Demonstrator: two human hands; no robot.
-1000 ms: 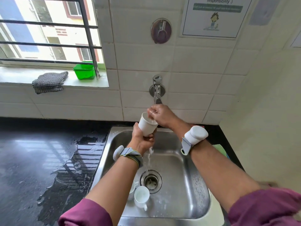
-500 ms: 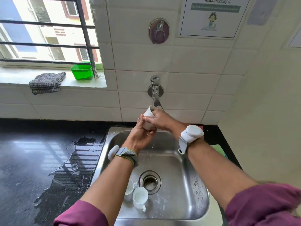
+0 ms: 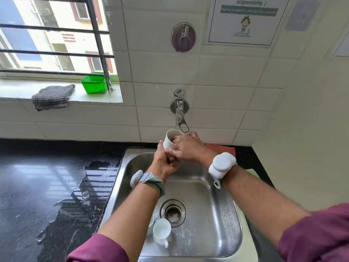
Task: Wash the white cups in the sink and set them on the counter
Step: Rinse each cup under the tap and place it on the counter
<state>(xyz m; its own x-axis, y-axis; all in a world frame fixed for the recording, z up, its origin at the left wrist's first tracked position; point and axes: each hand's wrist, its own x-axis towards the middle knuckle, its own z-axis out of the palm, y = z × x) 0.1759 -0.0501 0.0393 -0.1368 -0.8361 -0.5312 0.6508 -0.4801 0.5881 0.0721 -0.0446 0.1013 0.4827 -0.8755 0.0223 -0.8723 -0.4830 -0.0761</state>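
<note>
White cup point(image 3: 170, 139) is just under the tap point(image 3: 181, 121), above the sink point(image 3: 222, 210) | your left hand point(image 3: 164, 161) is closed around its base, mouth tilted up-right | right hand point(image 3: 188, 148) fingers reach inside the rim | counter point(image 3: 47, 186) lies to your left, nearer the left hand.

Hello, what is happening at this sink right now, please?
A person is washing a white cup under the tap. The left hand holds it from below, and the right hand rubs at its rim. At least one more cup waits in the steel sink beside the drain. The black counter is wet and has no cups on the part in view.
</note>
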